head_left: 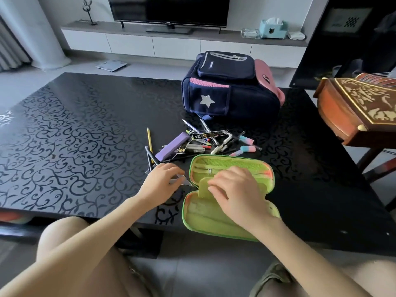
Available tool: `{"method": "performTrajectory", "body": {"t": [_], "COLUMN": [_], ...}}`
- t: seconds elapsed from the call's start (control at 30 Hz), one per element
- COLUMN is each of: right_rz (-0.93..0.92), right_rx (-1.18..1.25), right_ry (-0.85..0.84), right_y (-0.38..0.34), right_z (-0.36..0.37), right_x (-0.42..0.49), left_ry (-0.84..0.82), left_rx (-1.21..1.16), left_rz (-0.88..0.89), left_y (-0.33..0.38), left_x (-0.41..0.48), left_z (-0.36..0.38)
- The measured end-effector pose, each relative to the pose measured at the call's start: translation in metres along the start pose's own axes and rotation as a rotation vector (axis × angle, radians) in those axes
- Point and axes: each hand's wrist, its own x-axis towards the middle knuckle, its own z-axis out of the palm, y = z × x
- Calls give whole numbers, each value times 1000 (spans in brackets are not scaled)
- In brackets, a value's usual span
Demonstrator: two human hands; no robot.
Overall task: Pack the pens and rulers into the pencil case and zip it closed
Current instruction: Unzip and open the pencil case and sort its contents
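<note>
A green pencil case (199,215) lies unzipped and spread flat near the table's front edge. My right hand (233,189) rests on its inner divider flap (203,189), fingers curled over the flap's top. My left hand (162,179) lies just left of the case, fingers on a clear triangular ruler (184,180) flat on the table. Behind the case sits a loose pile of pens (205,142), a yellow pencil (150,142), a purple box (172,146) and pink-and-blue erasers (246,144).
A navy and pink backpack (231,86) stands behind the pile. The black patterned table (75,136) stretches wide to the left. A carved wooden instrument (355,108) overhangs the right side. My knees are below the table's front edge.
</note>
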Motion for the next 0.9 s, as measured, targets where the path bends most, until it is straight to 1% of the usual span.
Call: {"method": "performTrajectory", "body": {"t": [0.07, 0.17, 0.23, 0.3, 0.37, 0.43, 0.5, 0.57, 0.7, 0.73, 0.77, 0.83, 0.9], "right_rz": [-75, -114, -92, -59, -14, 9, 8, -32, -212, -247, -290, -390, -483], "right_rx": [-34, -204, -357, -479, -531, -526, -491, -453, -369, -342, -326, -338, -327], "right_ry": [-31, -213, -371, -483, -557, -600, -600, -582, -478, -482, -490, -457, -357], "right_y": [-21, -46, -57, -62, -67, -71, -77, -84, -85, -84, -83, -80, -77], "right_z": [22, 59, 79, 95, 111, 123, 127, 129, 133, 134, 135, 137, 135], "right_x": [20, 43, 55, 63, 71, 72, 68, 60, 35, 29, 23, 13, 8], "left_ry": [-25, -86, -66, -32, 24, 46, 39, 34, 4, -6, -8, 5, -24], "left_rx": [121, 166, 140, 125, 100, 88, 94, 92, 115, 128, 162, 304, 415], "left_rz": [20, -3, -19, -35, -69, -105, -123, -129, -131, -126, -110, -47, 7], "left_y": [-19, -39, -52, -61, -75, -87, -96, -103, -106, -106, -106, -106, -103], "left_x": [-9, -19, -22, -21, -18, -14, -10, -7, -3, -5, -7, -12, -15], "left_z": [-6, -10, -11, -12, -18, -23, -27, -30, -31, -31, -30, -26, -23]}}
